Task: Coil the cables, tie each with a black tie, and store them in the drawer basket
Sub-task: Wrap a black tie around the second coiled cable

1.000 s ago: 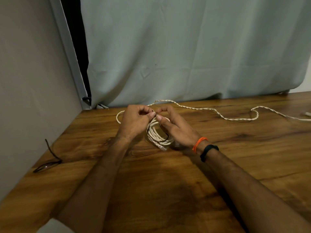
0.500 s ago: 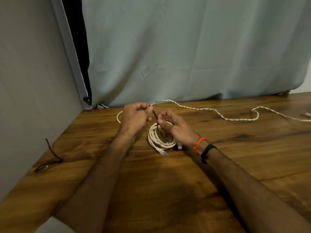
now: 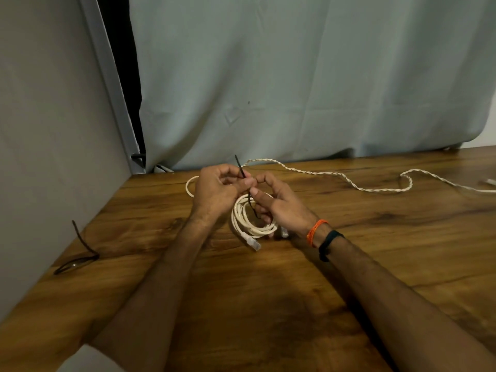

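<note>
A coiled white cable (image 3: 248, 220) with a clear plug at its end lies on the wooden table (image 3: 268, 291) between my hands. A thin black tie (image 3: 240, 167) runs around the coil's far side, and its free end sticks up above my fingers. My left hand (image 3: 217, 190) pinches the tie near that upper end. My right hand (image 3: 281, 204) pinches the tie's lower part and rests on the coil. A second, twisted white cable (image 3: 349, 181) lies uncoiled across the table's far right. The drawer basket is not in view.
Another black tie (image 3: 77, 253) lies at the table's left edge against the grey wall (image 3: 48, 143). A pale curtain (image 3: 295, 76) hangs behind the table. A loop of white cable (image 3: 189, 185) shows behind my left hand. A small plug (image 3: 489, 181) sits at the far right.
My hands drew apart, then closed in again over the coil. The tie's free end now sticks up above my left fingers, where before it was hidden between both hands.
</note>
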